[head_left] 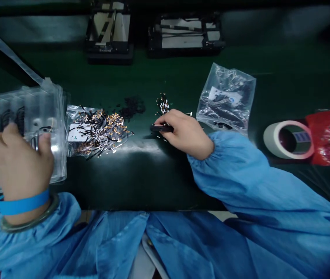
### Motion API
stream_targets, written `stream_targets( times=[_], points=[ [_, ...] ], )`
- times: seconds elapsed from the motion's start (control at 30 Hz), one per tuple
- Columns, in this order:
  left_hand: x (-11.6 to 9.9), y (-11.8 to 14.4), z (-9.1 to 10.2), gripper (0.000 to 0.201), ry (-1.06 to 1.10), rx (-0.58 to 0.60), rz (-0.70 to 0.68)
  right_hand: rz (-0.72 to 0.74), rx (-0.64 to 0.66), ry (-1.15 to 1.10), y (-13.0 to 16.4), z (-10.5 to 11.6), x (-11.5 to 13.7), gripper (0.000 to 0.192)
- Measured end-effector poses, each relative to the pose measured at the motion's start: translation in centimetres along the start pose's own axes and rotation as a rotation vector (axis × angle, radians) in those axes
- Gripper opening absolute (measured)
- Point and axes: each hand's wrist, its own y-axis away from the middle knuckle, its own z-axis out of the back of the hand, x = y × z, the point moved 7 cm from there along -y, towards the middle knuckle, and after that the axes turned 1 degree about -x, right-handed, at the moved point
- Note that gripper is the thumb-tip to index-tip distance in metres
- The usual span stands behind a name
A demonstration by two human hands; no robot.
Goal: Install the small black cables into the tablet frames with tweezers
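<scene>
My right hand [186, 133] pinches a small black part [161, 128] low over the desk [141, 174], while my left hand [19, 162], fingers curled, grips the clear tray [37, 112]. The part could slip into the loose connectors [97, 130] beside it, or my sleeve [240, 170] could sweep the bag [225, 99].

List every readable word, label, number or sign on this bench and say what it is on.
None can be read.
White label with a blue mark on the clear plastic bag of black parts: too blurred.
Blue patch inside the roll of cream masking tape: too blurred.
Red foil packet: no legible print.
</scene>
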Motion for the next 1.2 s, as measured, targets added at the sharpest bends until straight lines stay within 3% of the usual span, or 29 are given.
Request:
stream_targets(
  times=[0.07, 0.17, 0.23, 0.33, 0.5, 0.6, 0.7, 0.9, 1.2],
  points=[
    [-3.0, 0.7, -0.9, 0.056, 0.058, -0.004, -0.276, -0.007, 0.004, 0.026, -1.2, -0.4, 0.0, 0.021],
    [-8.7, 3.6, -3.5, 0.034, 0.213, 0.207, -0.758, 0.023, 0.032, 0.005, -2.5, -1.2, 0.6, 0.018],
    [-11.0, 5.3, -4.6, 0.029, 0.244, 0.267, -0.901, 0.100, 0.072, -0.025, -2.6, -1.9, 1.5, 0.023],
    [-12.2, 6.5, -5.8, 0.030, 0.171, 0.260, -0.952, 0.202, 0.159, 0.017, -1.7, -3.2, 2.8, 0.036],
    [-12.0, 7.0, -6.7, 0.032, 0.109, 0.253, -0.962, 0.264, 0.196, 0.302, 0.3, -4.8, 4.0, 0.043],
    [-12.0, 7.1, -6.6, 0.031, 0.104, 0.238, -0.974, 0.283, 0.209, 0.336, 0.8, -5.0, 4.6, 0.041],
    [-12.1, 7.2, -6.6, 0.030, 0.100, 0.237, -0.977, 0.213, 0.184, 0.257, 0.0, -4.3, 4.0, 0.034],
    [-12.1, 7.0, -6.5, 0.033, 0.169, 0.256, -0.940, -0.013, 0.011, 0.140, -3.4, -2.1, 0.2, 0.025],
    [-12.1, 7.6, -6.5, 0.030, 0.191, 0.226, -0.993, -0.044, 0.074, 0.243, -5.1, -3.2, -0.2, 0.021]
  ],
)
